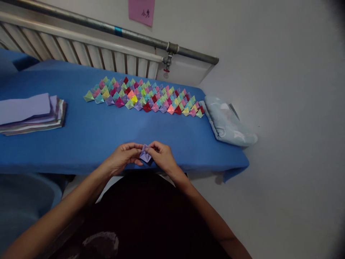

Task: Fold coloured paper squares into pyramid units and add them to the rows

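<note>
Between my two hands, close to the table's front edge, is a small purple origami boat (146, 155) with a raised point. My left hand (126, 157) pinches its left side between thumb and fingers. From the other side, the thumb and fingers of my right hand (162, 155) close on its upper right part, hiding some of the folds. Farther back stand many folded paper boats (147, 107) in red, pink, yellow, green, blue and purple, packed in several slanting rows.
A stack of coloured paper (25, 109), purple on top, lies at the left on the blue tablecloth (88, 147). A folded grey-green cloth (229, 122) rests at the table's right end. Behind run a radiator (94, 55) and a metal pipe (140, 37); a blue chair (27, 201) is lower left.
</note>
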Demonstrator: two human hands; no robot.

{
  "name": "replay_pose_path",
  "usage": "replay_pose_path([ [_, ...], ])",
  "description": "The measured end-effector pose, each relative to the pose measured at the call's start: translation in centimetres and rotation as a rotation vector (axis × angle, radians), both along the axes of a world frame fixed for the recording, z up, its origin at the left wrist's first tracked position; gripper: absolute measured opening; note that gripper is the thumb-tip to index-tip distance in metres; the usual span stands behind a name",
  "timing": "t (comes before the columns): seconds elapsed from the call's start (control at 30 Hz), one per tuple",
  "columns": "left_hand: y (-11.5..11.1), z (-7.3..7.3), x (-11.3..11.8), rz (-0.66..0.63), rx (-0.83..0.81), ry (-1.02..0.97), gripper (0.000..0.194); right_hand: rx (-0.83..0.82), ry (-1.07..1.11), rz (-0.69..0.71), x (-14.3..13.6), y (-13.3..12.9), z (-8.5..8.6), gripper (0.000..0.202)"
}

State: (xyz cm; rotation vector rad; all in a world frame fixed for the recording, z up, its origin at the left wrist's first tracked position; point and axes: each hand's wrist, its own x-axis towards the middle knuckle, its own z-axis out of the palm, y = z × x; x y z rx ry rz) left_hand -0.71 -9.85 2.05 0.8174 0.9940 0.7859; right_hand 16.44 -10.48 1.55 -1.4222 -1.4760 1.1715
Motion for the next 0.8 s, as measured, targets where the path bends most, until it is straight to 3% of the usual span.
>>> replay_pose_path([
  [0.3,-0.02,-0.35,-0.05,-0.049,0.057,0.034,0.027,0.02,-0.021,0.005,0.05,-0.21,0.08,0.013],
  [0.5,-0.16,-0.25,0.14,0.017,0.031,-0.012,0.017,0.051,-0.011,0.021,0.22,-0.3,-0.32,0.014],
  [0.8,-0.02,-0.35,0.03,-0.037,0.055,0.03,0.013,0.089,-0.067,0.026,0.23,-0.32,-0.24,0.021],
])
